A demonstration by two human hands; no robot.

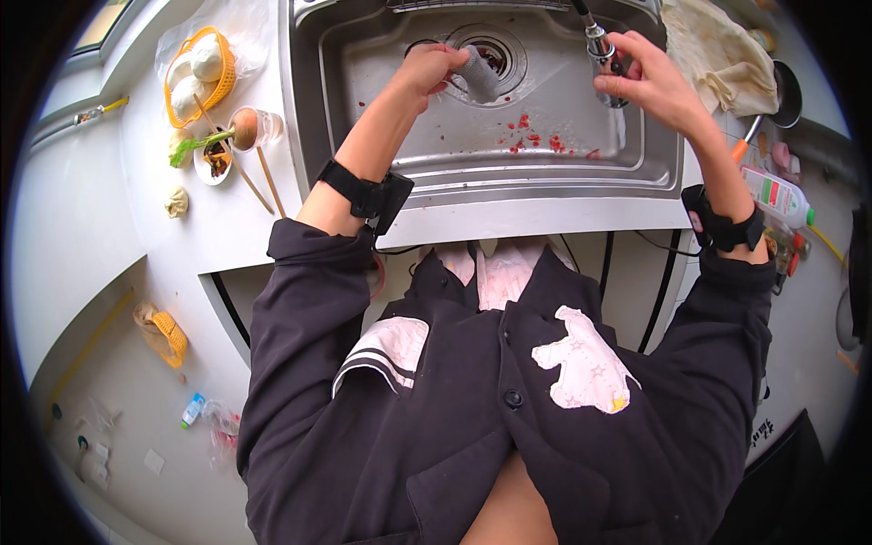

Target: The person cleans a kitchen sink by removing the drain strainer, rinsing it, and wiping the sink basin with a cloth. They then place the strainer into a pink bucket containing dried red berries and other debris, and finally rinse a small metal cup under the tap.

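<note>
There is one rectangular stainless-steel sink [454, 141], one grey textured cloth [482, 78] and one chrome tap [597, 44]. Two black wrist straps [349, 185] and two slender wooden chopsticks [250, 179] show.

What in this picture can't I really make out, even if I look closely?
All in the head view:
Part of the drain: covered by the grey cloth in the left hand.
Part of the chrome tap head: hidden by the right hand around it.
Red scraps in the sink: too small to identify.
Dark object at far right: cut off by the black lens rim.
</note>
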